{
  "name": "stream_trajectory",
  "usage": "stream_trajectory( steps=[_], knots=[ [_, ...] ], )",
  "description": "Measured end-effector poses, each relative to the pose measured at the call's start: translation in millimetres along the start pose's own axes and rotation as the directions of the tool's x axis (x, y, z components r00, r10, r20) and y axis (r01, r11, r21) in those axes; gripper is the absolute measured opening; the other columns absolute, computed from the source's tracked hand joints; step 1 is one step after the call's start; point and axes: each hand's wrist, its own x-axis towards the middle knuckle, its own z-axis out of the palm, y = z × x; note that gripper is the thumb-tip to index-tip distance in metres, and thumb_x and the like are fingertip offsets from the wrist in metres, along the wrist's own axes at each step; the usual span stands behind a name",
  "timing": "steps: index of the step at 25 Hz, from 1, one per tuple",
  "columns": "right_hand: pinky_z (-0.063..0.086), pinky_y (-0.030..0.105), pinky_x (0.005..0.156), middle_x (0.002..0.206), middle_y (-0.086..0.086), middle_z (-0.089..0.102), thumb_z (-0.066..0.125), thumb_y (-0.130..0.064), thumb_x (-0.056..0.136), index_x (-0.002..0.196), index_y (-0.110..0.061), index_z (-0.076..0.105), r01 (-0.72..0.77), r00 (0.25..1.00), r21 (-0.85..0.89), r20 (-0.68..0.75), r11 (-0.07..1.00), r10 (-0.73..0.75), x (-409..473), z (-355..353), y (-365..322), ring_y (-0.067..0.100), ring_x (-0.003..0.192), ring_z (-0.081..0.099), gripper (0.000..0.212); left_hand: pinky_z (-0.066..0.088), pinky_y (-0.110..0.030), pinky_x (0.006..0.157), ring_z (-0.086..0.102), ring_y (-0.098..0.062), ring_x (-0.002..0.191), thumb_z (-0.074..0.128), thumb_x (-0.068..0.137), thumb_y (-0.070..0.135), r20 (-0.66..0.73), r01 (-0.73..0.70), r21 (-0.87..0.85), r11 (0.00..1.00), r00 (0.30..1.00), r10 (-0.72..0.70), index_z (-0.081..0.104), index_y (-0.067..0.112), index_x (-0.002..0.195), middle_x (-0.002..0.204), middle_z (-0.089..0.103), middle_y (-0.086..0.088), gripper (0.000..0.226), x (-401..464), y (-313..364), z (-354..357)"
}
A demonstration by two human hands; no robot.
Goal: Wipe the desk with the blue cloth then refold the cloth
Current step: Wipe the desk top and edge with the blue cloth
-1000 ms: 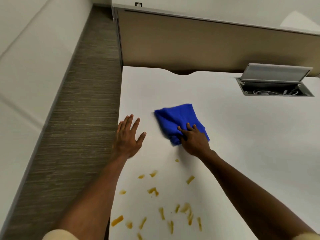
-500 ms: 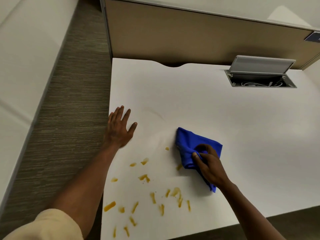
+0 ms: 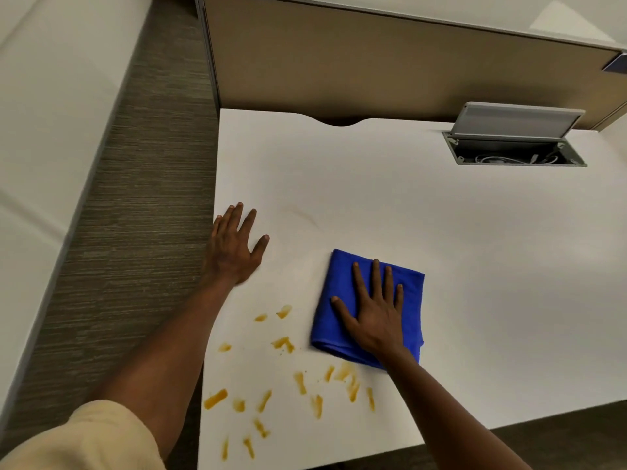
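Right hand (image 3: pixel 376 317): flat on the blue cloth (image 3: pixel 342 293), fingers straight and spread, palm pressing down; nothing curled round the fabric.
Left hand (image 3: pixel 234 245): flat on the bare tabletop (image 3: pixel 475 266), fingers straight and slightly fanned, holding nothing; it lies left of the cloth, at the tabletop's left edge.
Blue cloth: folded into a rough rectangle, lying on the tabletop under the right hand; long axis runs near-to-far, tilted a little.
Orange smears (image 3: pixel 298 381): scattered streaks on the tabletop, starting at the cloth's near-left corner and spreading left and toward the near edge; the closest ones touch or nearly touch the cloth's near hem.
Deciding relation: the smears lie near-left of the cloth, so the stroke would likely run toward the person and to the left; the right hand is the nearer and already loaded.
Progress, as judged: wiping underway, most smears unwiped; refolding not yet due.
Open room: broad bare tabletop right of and beyond the cloth; little margin on the near side, where smears run close to the near edge.
Risk, as judged: a long pull could carry the cloth off the near edge.
Cable box (image 3: pixel 515 154): recessed, lid raised, far right of the cloth, well apart.
Partition (image 3: pixel 373 62): tan panel beyond the cloth, behind the tabletop's far edge.
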Motion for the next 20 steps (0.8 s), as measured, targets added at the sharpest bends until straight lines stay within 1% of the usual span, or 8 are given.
stream_trajectory(
  steps=[2, 4, 7, 10, 14, 16, 18, 20],
  knots=[
    [-0.014, 0.057, 0.125, 0.173, -0.001, -0.022, 0.014, -0.09, 0.087, 0.163, -0.046, -0.008, -0.047, 0.999, -0.012, 0.012, 0.999, 0.047, 7.5, 3.5, -8.5, 0.029, 0.158, -0.024, 0.09, 0.015, -0.047, 0.128, 0.02, -0.027, 0.158, 0.034, 0.098, 0.061, 0.009, 0.006, 0.006, 1.0, 1.0, -0.006, 0.038, 0.019, 0.158, 0.168, 0.027, -0.013, 0.074, 0.0, 0.1, -0.4],
    [-0.011, 0.058, 0.126, 0.173, 0.0, -0.022, 0.013, -0.091, 0.088, 0.164, -0.044, -0.006, -0.044, 0.999, -0.018, -0.017, 0.999, 0.044, 7.5, 2.6, -11.7, 0.028, 0.158, -0.024, 0.091, 0.013, -0.046, 0.129, 0.018, -0.026, 0.158, 0.034, 0.098, 0.061, 0.026, 0.011, 0.007, 1.0, 1.0, -0.011, 0.036, 0.019, 0.159, 0.169, 0.026, -0.012, 0.074, -0.8, 0.5, -0.7],
    [-0.004, 0.053, 0.13, 0.175, -0.001, -0.014, 0.022, -0.082, 0.096, 0.166, -0.035, 0.003, 0.063, 0.995, -0.012, -0.08, 0.998, -0.063, -14.1, 10.6, -13.3, 0.019, 0.16, -0.02, 0.087, 0.013, -0.046, 0.129, 0.018, -0.025, 0.158, 0.034, 0.098, 0.061, 0.032, 0.008, -0.001, 1.0, 0.999, -0.008, 0.036, 0.019, 0.159, 0.169, 0.026, -0.012, 0.075, -0.2, 1.1, -3.3],
    [-0.002, 0.05, 0.131, 0.175, -0.008, -0.011, 0.015, -0.077, 0.1, 0.165, -0.039, -0.003, 0.114, 0.992, -0.023, -0.041, 0.993, -0.115, -39.0, 20.3, -3.8, 0.016, 0.16, -0.019, 0.077, 0.014, -0.046, 0.129, 0.018, -0.026, 0.158, 0.032, 0.098, 0.062, 0.028, 0.003, -0.007, 1.0, 1.0, -0.003, 0.037, 0.018, 0.159, 0.169, 0.026, -0.012, 0.075, -2.1, 0.0, -2.8],
    [0.0, 0.051, 0.131, 0.174, -0.009, -0.012, 0.006, -0.067, 0.102, 0.163, -0.043, -0.005, 0.121, 0.993, -0.089, 0.003, 0.989, -0.122, -24.9, 9.8, 5.1, 0.018, 0.161, -0.015, 0.066, 0.017, -0.047, 0.128, 0.022, -0.027, 0.157, 0.032, 0.098, 0.062, 0.008, -0.006, -0.006, 1.0, 1.0, 0.006, 0.039, 0.016, 0.157, 0.167, 0.029, -0.014, 0.076, -2.3, 0.7, -2.7],
    [-0.003, 0.051, 0.13, 0.174, -0.007, -0.012, 0.01, -0.061, 0.105, 0.163, -0.043, -0.005, 0.067, 0.998, -0.097, 0.0, 0.993, -0.067, -7.0, 6.6, -7.4, 0.022, 0.161, -0.013, 0.063, 0.017, -0.048, 0.128, 0.022, -0.027, 0.157, 0.032, 0.097, 0.062, 0.011, 0.0, -0.003, 1.0, 1.0, 0.001, 0.039, 0.017, 0.157, 0.167, 0.029, -0.013, 0.075, -1.3, 0.2, -3.8],
    [-0.004, 0.052, 0.13, 0.174, -0.007, -0.008, 0.019, -0.053, 0.109, 0.165, -0.04, -0.001, 0.03, 1.0, -0.055, 0.0, 0.998, -0.03, -0.1, 4.8, -19.2, 0.024, 0.161, -0.011, 0.06, 0.016, -0.047, 0.128, 0.021, -0.028, 0.157, 0.033, 0.097, 0.062, 0.023, 0.001, -0.012, 1.0, 1.0, -0.001, 0.039, 0.017, 0.157, 0.168, 0.029, -0.013, 0.075, -2.4, 1.3, -5.0],
    [-0.003, 0.052, 0.13, 0.174, -0.01, -0.006, 0.019, -0.051, 0.109, 0.165, -0.04, 0.002, 0.142, 0.99, -0.053, 0.029, 0.988, -0.141, -8.2, 4.8, -18.2, 0.024, 0.161, -0.012, 0.059, 0.015, -0.047, 0.128, 0.021, -0.028, 0.157, 0.032, 0.096, 0.061, 0.023, 0.001, -0.026, 1.0, 1.0, -0.001, 0.039, 0.017, 0.158, 0.168, 0.028, -0.013, 0.076, -3.4, 3.7, -6.7]
  ],
)
